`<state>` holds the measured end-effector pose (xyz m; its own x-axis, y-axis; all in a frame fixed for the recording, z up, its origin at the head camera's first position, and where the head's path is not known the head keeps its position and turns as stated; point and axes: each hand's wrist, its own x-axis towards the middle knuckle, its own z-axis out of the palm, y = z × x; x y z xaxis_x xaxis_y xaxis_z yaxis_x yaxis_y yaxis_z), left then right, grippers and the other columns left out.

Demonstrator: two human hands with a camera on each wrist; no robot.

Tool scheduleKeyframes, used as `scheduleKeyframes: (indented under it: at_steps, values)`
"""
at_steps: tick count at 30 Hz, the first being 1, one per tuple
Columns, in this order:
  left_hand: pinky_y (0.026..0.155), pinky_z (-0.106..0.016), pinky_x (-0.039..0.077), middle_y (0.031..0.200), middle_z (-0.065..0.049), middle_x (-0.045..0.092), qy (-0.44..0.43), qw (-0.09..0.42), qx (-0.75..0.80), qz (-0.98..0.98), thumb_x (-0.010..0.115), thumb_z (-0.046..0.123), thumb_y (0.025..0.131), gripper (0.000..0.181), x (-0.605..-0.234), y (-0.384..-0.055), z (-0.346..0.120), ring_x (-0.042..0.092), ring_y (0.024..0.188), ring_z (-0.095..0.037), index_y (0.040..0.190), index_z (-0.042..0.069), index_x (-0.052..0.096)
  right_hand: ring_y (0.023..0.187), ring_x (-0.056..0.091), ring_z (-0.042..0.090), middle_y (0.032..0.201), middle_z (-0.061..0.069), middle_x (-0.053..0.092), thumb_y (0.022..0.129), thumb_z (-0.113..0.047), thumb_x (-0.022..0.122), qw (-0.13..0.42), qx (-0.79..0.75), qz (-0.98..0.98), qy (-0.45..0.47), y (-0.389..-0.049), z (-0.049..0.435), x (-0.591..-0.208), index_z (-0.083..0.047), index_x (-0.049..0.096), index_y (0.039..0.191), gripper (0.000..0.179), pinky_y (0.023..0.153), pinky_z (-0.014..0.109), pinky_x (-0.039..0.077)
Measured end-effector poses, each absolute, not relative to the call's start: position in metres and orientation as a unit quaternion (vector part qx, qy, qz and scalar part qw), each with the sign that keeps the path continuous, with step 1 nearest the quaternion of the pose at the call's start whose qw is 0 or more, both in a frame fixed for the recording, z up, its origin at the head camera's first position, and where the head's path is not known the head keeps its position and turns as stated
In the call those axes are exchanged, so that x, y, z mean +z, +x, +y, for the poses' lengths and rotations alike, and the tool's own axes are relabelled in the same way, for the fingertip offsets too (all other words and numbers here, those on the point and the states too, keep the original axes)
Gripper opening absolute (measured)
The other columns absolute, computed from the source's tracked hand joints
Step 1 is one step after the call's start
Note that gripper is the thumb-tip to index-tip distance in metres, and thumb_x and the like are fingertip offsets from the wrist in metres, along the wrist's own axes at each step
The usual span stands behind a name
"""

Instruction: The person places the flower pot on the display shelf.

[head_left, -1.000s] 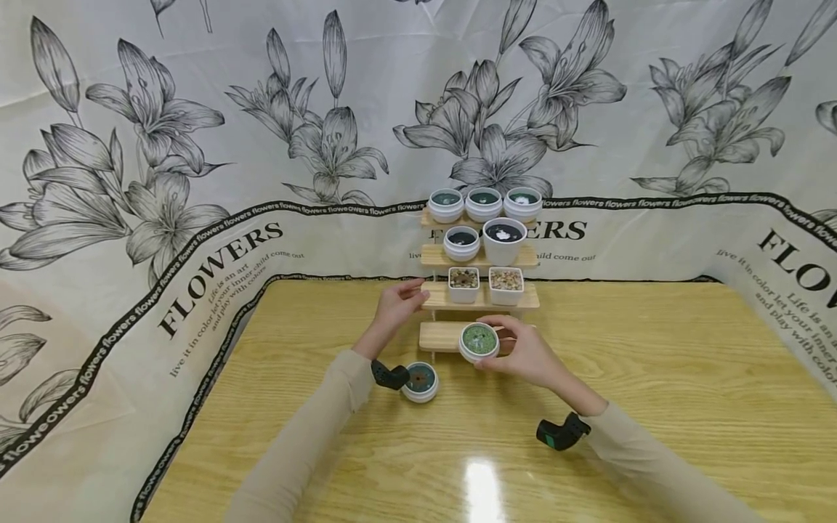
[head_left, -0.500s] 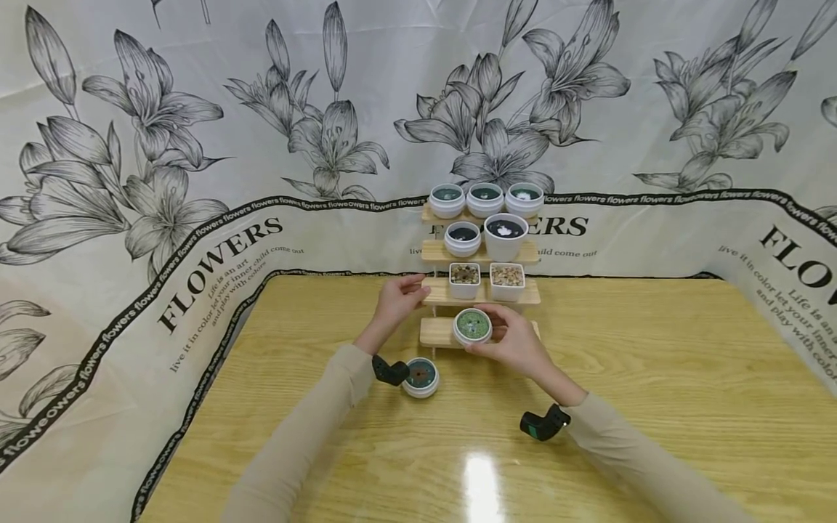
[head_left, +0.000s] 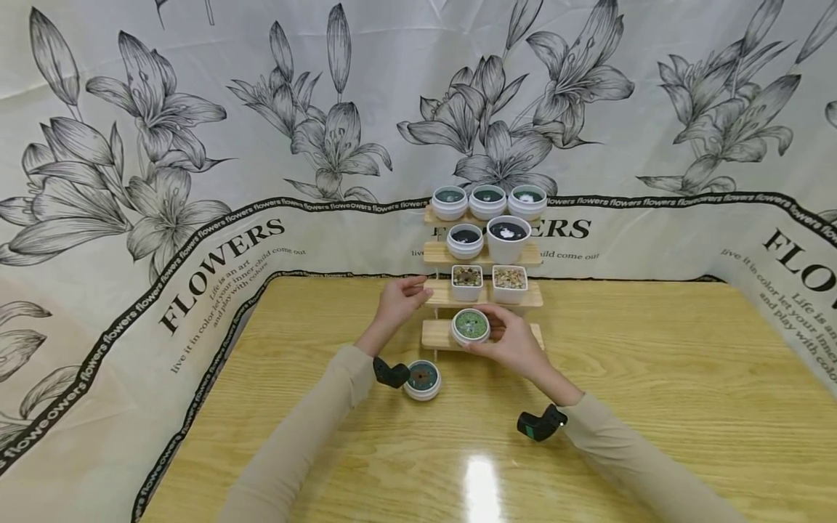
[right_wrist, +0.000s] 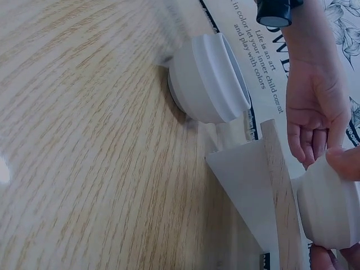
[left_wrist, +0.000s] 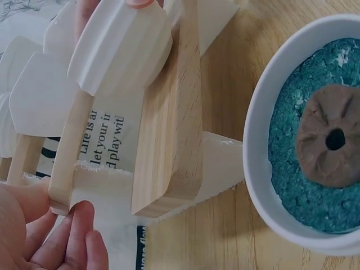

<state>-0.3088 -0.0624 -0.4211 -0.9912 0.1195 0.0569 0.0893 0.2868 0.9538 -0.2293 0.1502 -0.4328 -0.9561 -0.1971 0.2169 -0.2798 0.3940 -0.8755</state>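
Note:
My right hand (head_left: 519, 349) holds a round white pot (head_left: 471, 327) with green, speckled filling at the lowest board of a tiered wooden stand (head_left: 434, 335). In the left wrist view this ribbed white pot (left_wrist: 126, 50) appears to touch that board, with fingertips on its rim. My left hand (head_left: 397, 303) pinches the left end of the board one tier up (left_wrist: 73, 152), thumb on one side and fingers on the other. Below my left wrist a second round white pot (head_left: 422, 380) rests on the table, filled with blue-green material and a brown ring-shaped piece (left_wrist: 332, 135).
Two square white pots (head_left: 467, 283) with pebbly filling stand on the second-lowest board. Above them are a small round pot (head_left: 465, 241) and a taller cup (head_left: 508, 238). The top board carries three round pots (head_left: 487, 203). A flower-printed cloth (head_left: 327, 240) hangs behind the wooden table (head_left: 654, 378).
My right hand has carried the green-filled pot slightly left and up to the lowest board; over the last half second it barely moves. My left hand keeps its hold on the stand.

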Motion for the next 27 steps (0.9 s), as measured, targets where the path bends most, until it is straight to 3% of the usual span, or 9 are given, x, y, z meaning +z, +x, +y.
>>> scheduleKeyframes:
  at_steps: [5, 14, 27]
  values:
    - [0.086, -0.036, 0.058, 0.116, -0.020, 0.067, 0.068, 0.007, 0.586, 0.807, 0.068, 0.013, 0.090, 0.035, -0.4210, -0.3081, -0.0630, 0.064, 0.109, -0.031, 0.123, 0.002, 0.065, 0.098, 0.067, 0.033, 0.122, 0.026, 0.060, 0.071, -0.003, 0.083, 0.038, 0.525, -0.838, 0.141, -0.2287, 0.1497, -0.4321, 0.006, 0.055, 0.128, 0.065, 0.081, 0.023, 0.058]
    - [0.087, -0.036, 0.058, 0.118, -0.021, 0.066, 0.071, 0.003, 0.589, 0.805, 0.067, 0.011, 0.090, 0.035, -0.4230, -0.3078, -0.0633, 0.063, 0.111, -0.031, 0.124, 0.000, 0.064, 0.101, 0.066, 0.037, 0.123, 0.027, 0.058, 0.071, -0.001, 0.083, 0.036, 0.538, -0.830, 0.143, -0.2281, 0.1499, -0.4323, 0.007, 0.054, 0.129, 0.065, 0.085, 0.034, 0.058]
    - [0.086, -0.036, 0.058, 0.119, -0.021, 0.066, 0.067, 0.006, 0.593, 0.802, 0.068, 0.013, 0.090, 0.036, -0.4216, -0.3074, -0.0637, 0.063, 0.112, -0.031, 0.124, 0.001, 0.064, 0.105, 0.062, 0.039, 0.122, 0.026, 0.057, 0.070, -0.001, 0.084, 0.056, 0.550, -0.823, 0.129, -0.2272, 0.1496, -0.4366, 0.004, 0.052, 0.129, 0.067, 0.088, 0.034, 0.058]
